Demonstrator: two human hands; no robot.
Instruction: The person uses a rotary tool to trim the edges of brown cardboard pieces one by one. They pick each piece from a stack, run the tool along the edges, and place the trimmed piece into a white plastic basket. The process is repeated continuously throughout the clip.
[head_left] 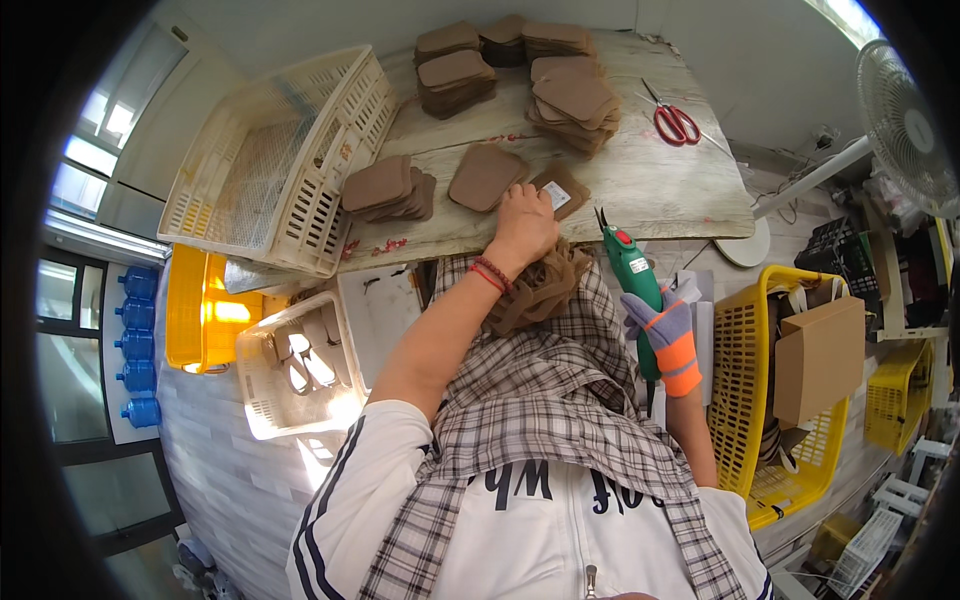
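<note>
On the near edge of the worn table, my left hand (526,228) has its fingers curled down at a brown fabric piece (572,187) with a white label. A separate flat brown piece (487,177) with rounded corners lies just beside the fingertips. Below my wrist, a bunch of brown fabric loops (540,292) rests on my plaid apron. My right hand (665,335), in a grey and orange glove, is wrapped round a green handheld electric cutter (628,258) with a red button. Its dark pointed tip is directed at the table edge, apart from the labelled piece.
Stacks of brown pieces (455,82) stand at the back, with a smaller stack (380,187) left. Red-handled scissors (676,125) lie right. A white crate (300,150) borders the table's left; a yellow basket (740,400) holding a cardboard box stands right. A fan (908,125) is far right.
</note>
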